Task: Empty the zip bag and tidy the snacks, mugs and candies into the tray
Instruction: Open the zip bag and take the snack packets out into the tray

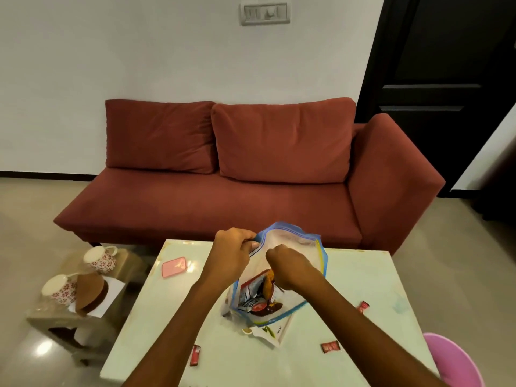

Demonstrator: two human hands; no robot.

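Clear blue-rimmed plastic zip bag (293,241) being emptied: rim pinched by left hand (231,255); right hand (290,268) curled inside, its hold not discernible; printed snack packet (257,301) to be drawn out

Zip bag (293,247): clear plastic, blue zip rim, held upright above table middle, mouth open at the top. Left hand (231,252) pinches far-left rim; right hand (287,268) curled on near wall.
Snack packet (259,297): red, white and brown print, inside bag's lower part.
Second packet (268,335): white, flat on table just near of bag.
Candies: three red wrapped pieces loose on table, right (363,306), near right (330,347), near left (195,355), well apart.
Mugs: two, white with red flower print, on low side table far left, one farther (102,259), one nearer (60,289).
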